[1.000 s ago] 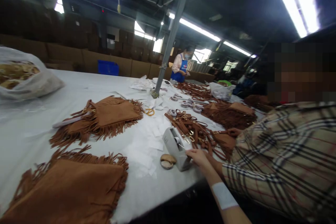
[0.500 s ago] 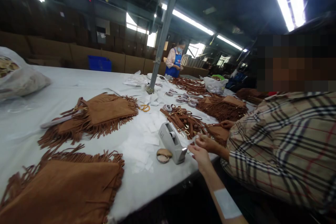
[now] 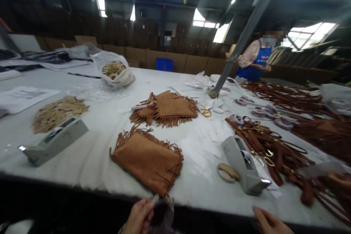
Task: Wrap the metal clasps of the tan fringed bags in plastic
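My left hand (image 3: pixel 139 216) is at the bottom edge, just below the table's front edge. Its fingers pinch a small dark thing wrapped in clear plastic (image 3: pixel 162 211), too blurred to name. My right hand (image 3: pixel 267 221) is low at the right, fingers loosely apart, with nothing seen in it. The nearest thing to my left hand is a brown fringed suede bag (image 3: pixel 148 158) lying flat on the white table (image 3: pixel 90 157). Beyond my right hand stands a grey tape dispenser (image 3: pixel 245 164), with a round tan piece (image 3: pixel 227 172) beside it.
A second fringed bag (image 3: pixel 168 108), yellow scissors (image 3: pixel 206 112) and brown straps with gold clasps (image 3: pixel 264 142) lie further back. At the left are another tape dispenser (image 3: pixel 55 140), tan cut pieces (image 3: pixel 57 111) and a plastic bag (image 3: pixel 115 70). Also in view are a slanted pole (image 3: pixel 242 38), a person in a blue apron (image 3: pixel 257 60) and a co-worker's blurred hand (image 3: pixel 340 180).
The view has swung left. The co-worker in the plaid shirt has left the picture, the left part of the table now shows, and my two hands have appeared at the bottom.
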`<state>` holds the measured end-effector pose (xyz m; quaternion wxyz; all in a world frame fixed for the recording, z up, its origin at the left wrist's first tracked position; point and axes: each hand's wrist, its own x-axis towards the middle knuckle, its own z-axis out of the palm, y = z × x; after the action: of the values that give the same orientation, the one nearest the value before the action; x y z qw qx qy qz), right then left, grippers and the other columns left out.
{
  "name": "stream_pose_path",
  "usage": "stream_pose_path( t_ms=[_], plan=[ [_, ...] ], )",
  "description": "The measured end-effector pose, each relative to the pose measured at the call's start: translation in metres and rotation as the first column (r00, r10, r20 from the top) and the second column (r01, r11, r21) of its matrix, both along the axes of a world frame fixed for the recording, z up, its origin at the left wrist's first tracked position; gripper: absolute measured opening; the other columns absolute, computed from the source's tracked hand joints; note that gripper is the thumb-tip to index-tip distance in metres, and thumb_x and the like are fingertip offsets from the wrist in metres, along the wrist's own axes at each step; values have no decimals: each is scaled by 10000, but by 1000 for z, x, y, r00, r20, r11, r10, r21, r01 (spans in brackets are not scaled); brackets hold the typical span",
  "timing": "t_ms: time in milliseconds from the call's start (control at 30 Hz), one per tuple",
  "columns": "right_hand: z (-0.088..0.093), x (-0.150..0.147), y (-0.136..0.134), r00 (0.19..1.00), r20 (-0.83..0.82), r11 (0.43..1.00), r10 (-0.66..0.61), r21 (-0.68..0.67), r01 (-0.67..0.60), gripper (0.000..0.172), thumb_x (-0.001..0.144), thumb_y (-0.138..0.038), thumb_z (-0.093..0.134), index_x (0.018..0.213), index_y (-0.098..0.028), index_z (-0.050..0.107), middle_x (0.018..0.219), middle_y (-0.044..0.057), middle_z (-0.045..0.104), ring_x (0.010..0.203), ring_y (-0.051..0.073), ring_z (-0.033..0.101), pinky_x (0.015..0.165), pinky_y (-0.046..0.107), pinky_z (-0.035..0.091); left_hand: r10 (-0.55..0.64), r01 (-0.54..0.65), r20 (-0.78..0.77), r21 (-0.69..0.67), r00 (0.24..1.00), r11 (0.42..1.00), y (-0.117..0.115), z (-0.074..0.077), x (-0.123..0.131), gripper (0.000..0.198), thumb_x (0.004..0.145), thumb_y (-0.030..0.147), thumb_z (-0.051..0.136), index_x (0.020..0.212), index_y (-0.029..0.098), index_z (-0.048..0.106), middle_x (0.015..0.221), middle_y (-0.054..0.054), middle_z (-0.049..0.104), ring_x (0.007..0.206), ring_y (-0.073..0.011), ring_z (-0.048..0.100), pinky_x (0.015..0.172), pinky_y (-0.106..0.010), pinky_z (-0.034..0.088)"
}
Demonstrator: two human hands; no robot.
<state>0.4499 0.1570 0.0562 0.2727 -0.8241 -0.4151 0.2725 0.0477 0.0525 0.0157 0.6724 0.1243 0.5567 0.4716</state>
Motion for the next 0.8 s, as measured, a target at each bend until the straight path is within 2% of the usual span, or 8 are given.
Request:
stream_pose_path(
  t_ms=[67,133,233,300,400,500,667,800],
  plan=[
    [3,-66,-18,955,-175,971,240,30,-239,380,568,-588,583,611,-220,668,535,51,622,511,221,558,532,332,443,10,-6,-36,126,999,992,-2,-1,2,482,597,600,724,648,184,487,476,101,395,348,-18,208,342,-175,126],
    [9,-138,-31,814,-368,881,449,34,-472,422,621,-606,594,629,-188,651,508,10,563,475,153,487,484,272,391,18,5,-117,194,993,981,-4,1,1,451,650,580,695,649,177,493,471,101,378,365,-26,218,357,-183,138],
    [16,-219,-41,605,-587,768,538,45,-639,437,660,-598,617,631,-162,624,475,-31,495,419,85,377,424,223,290,42,14,-226,240,973,971,-6,2,-3,428,681,557,684,659,162,520,464,101,364,398,-38,241,387,-186,174],
    [16,-248,-42,537,-632,736,558,79,-673,418,677,-567,629,605,-156,607,452,-47,461,400,67,337,407,212,247,56,17,-255,277,965,961,-7,2,-5,414,695,542,682,685,151,546,474,90,395,428,-50,292,422,-184,227],
    [11,-267,-43,530,-611,723,588,105,-682,380,695,-509,634,575,-149,611,434,-46,466,389,64,334,400,209,240,52,31,-253,316,966,948,-8,1,-7,404,721,532,664,737,137,582,545,42,516,502,-83,422,500,-196,333],
    [2,-277,-44,582,-562,737,589,78,-671,357,696,-470,633,549,-145,625,440,-25,523,385,74,379,398,210,267,32,59,-265,329,964,943,-10,-1,-7,409,745,539,636,785,133,611,656,-19,615,604,-136,531,576,-228,404],
    [-7,-288,-48,694,-467,768,547,-50,-639,323,712,-404,618,499,-161,604,378,-22,521,330,84,422,365,205,300,56,68,-339,342,939,937,-12,-5,-5,394,775,529,605,795,136,623,678,-28,621,635,-152,540,591,-237,410],
    [-11,-288,-49,752,-480,791,452,-174,-587,372,699,-448,645,463,-174,558,344,-22,505,291,88,428,331,202,315,92,19,-299,349,950,937,-11,-7,-3,387,754,528,631,768,142,610,670,-19,611,635,-143,527,599,-235,412]
  ],
)
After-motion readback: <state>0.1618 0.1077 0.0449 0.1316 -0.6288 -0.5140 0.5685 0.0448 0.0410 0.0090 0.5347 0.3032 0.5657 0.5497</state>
